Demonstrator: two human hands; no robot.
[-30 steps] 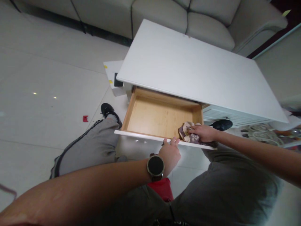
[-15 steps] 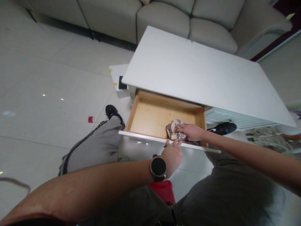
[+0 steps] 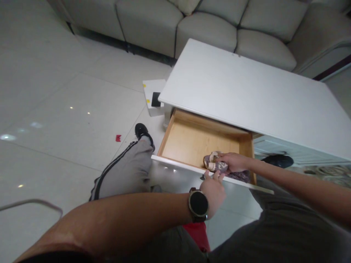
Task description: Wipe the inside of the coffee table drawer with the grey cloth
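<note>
A wooden drawer (image 3: pixel 186 140) with a white front is pulled out of a white table (image 3: pixel 246 87). Inside, near its front right part, lies a bunched brown-and-cream patterned cloth (image 3: pixel 210 161). My right hand (image 3: pixel 234 162) reaches in from the right, its fingers closed on the cloth. A darker patterned piece (image 3: pixel 241 176) lies below that wrist, against the drawer front; whether it belongs to the same cloth I cannot tell. My left hand (image 3: pixel 214 191), with a watch on the wrist, has its fingers hooked at the top edge of the drawer front, beside a dark handle.
A grey sofa (image 3: pixel 205 33) stands behind the table. Left of the table sits a white box (image 3: pixel 152 87) with a black flat object (image 3: pixel 156 99) on it. My legs straddle the drawer, with a red item (image 3: pixel 199 235) between them. A red scrap (image 3: pixel 118 138) lies on the tiles.
The camera view has turned, so the scene sits farther right. The bunched cloth has shifted slightly toward the drawer front in my right hand. My left hand stays at the drawer's edge.
</note>
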